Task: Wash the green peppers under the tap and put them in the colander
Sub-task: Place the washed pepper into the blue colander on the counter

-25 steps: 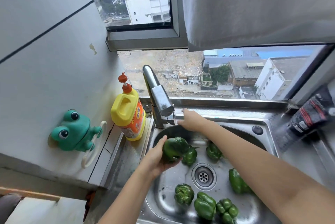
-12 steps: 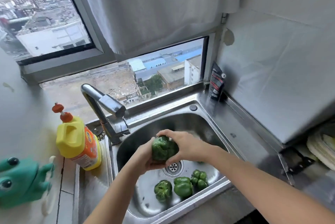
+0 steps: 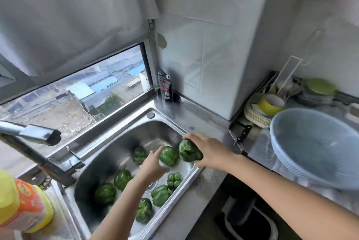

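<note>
Right hand (image 3: 210, 152): fingers clamped round one pepper (image 3: 189, 151), held from above over the sink's (image 3: 116, 150) right rim. Left hand (image 3: 153, 164): fingers straight and apart, holding nothing, over the basin just beside another pepper (image 3: 168, 155). Six more peppers (image 3: 122, 179) lie on the sink floor around the drain. Blue colander (image 3: 310, 148) sits on the tabletop (image 3: 259, 147) to the right, well apart from the held pepper. Tap (image 3: 38, 136) spout points over the basin's left end. Yellow bottle (image 3: 19, 204) at the sink's left corner.
</note>
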The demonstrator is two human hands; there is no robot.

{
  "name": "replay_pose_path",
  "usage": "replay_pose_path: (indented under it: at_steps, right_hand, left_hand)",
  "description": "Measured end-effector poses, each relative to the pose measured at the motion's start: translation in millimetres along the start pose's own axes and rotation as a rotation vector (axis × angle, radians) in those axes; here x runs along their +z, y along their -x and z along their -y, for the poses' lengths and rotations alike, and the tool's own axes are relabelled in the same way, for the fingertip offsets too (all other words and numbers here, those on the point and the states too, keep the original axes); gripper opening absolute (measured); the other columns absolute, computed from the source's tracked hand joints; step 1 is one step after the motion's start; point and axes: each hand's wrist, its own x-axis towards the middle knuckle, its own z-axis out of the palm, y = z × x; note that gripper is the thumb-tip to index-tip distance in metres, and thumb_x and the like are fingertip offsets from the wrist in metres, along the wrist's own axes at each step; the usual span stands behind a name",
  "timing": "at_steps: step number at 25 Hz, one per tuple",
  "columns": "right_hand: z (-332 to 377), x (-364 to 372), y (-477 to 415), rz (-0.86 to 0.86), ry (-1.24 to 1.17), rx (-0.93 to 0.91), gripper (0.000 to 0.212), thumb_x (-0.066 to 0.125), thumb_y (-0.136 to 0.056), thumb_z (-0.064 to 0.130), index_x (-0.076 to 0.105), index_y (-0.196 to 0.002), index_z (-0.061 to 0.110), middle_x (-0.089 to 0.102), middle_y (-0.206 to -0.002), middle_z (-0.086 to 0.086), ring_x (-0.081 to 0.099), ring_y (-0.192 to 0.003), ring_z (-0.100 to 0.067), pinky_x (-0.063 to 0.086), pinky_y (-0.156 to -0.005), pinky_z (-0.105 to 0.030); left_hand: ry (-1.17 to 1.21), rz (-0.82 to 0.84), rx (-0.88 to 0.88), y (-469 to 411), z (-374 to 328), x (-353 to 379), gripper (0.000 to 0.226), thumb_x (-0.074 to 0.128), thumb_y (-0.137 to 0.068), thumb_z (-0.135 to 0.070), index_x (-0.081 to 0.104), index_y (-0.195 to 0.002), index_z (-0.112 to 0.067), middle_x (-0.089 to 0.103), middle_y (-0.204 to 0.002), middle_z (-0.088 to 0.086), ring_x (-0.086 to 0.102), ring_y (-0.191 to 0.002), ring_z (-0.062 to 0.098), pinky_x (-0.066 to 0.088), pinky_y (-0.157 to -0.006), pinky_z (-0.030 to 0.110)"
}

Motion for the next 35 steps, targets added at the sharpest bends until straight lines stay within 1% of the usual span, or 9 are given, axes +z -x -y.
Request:
replay_pose_path:
  at_steps: [3,8,13,16,18,20,24,31,35]
  right_hand:
    - [-28,-18,25,-0.110,-0.187,0.117,0.077,0.078,-0.067,0.028,0.033,-0.130,0.030,0.052,-0.122,0.002,0.057,-0.106,-0.018,0.045,-0.082,-0.025]
    - [-113,-65,77,-0.407,-0.460,0.406,0.071,0.082,-0.067,0.026,0.043,-0.126,0.020,0.050,-0.116,0.004,0.050,-0.107,-0.014,0.038,-0.087,-0.024]
    - [-229,-81,135,-0.513,-0.728,0.913,0.055,0.070,-0.075,0.052,0.056,-0.109,0.011,0.059,-0.108,-0.006,0.056,-0.098,-0.025,0.048,-0.085,-0.039]
    - [-277,-75,155,-0.489,-0.803,1.105,0.055,0.063,-0.081,0.054,0.054,-0.103,0.004,0.056,-0.102,-0.012,0.052,-0.089,-0.027,0.043,-0.071,-0.034]
    - [-302,-63,160,-0.513,-0.813,1.161,0.063,0.065,-0.081,0.050,0.053,-0.115,-0.001,0.058,-0.105,-0.015,0.055,-0.088,-0.027,0.041,-0.058,-0.030]
    - [-319,-48,158,-0.558,-0.846,1.177,0.065,0.069,-0.079,0.046,0.053,-0.118,-0.002,0.062,-0.109,-0.018,0.062,-0.085,-0.028,0.045,-0.053,-0.029]
    - [-333,-28,147,-0.656,-0.827,1.167,0.046,0.069,-0.083,0.034,0.060,-0.104,-0.006,0.069,-0.091,-0.019,0.069,-0.078,-0.034,0.058,-0.071,-0.045]
    - [-327,-51,133,-0.482,-0.359,1.136,0.042,0.060,-0.089,0.023,0.054,-0.123,-0.001,0.058,-0.122,-0.023,0.057,-0.110,-0.039,0.052,-0.087,-0.044]
    - [-272,-83,105,-0.532,-0.049,0.630,0.031,0.055,-0.091,0.018,0.055,-0.120,0.007,0.056,-0.124,-0.013,0.055,-0.110,-0.030,0.046,-0.088,-0.037]
  left_hand:
    - [-0.027,-0.058,0.146,-8,-36,10,0.057,0.062,-0.087,-0.039,0.040,-0.140,-0.037,0.019,-0.158,0.004,0.014,-0.146,0.032,0.013,-0.115,0.058]
    - [0.178,-0.136,0.413,-18,-129,33,0.033,0.063,-0.087,-0.036,0.062,-0.120,-0.033,0.040,-0.147,0.000,0.041,-0.134,0.020,0.032,-0.111,0.038]
    - [0.266,0.050,0.546,-22,-230,91,0.033,0.058,-0.092,-0.021,0.061,-0.124,-0.020,0.048,-0.133,-0.005,0.045,-0.125,0.010,0.028,-0.094,0.011]
    - [0.246,0.174,0.521,-29,-266,131,0.039,0.054,-0.094,-0.019,0.054,-0.132,-0.024,0.047,-0.142,0.002,0.045,-0.130,0.016,0.034,-0.104,0.024]
    - [0.169,0.235,0.510,-29,-279,151,0.045,0.053,-0.095,-0.019,0.047,-0.139,-0.027,0.033,-0.153,-0.002,0.032,-0.140,0.016,0.022,-0.115,0.032]
    - [0.148,0.254,0.503,-31,-283,161,0.047,0.053,-0.095,-0.018,0.044,-0.140,-0.029,0.021,-0.157,-0.008,0.024,-0.143,0.015,0.016,-0.117,0.035]
    - [0.170,0.244,0.495,-37,-282,164,0.046,0.052,-0.095,-0.013,0.047,-0.138,-0.028,0.020,-0.156,-0.012,0.029,-0.141,0.015,0.020,-0.116,0.033]
    - [0.217,0.242,0.470,-35,-281,164,0.041,0.050,-0.095,-0.013,0.053,-0.133,-0.028,0.032,-0.152,-0.010,0.034,-0.139,0.012,0.024,-0.117,0.035]
    - [0.302,0.016,0.414,-24,-261,140,0.033,0.047,-0.095,-0.009,0.062,-0.123,-0.019,0.062,-0.125,-0.007,0.057,-0.107,0.002,0.041,-0.092,0.007]
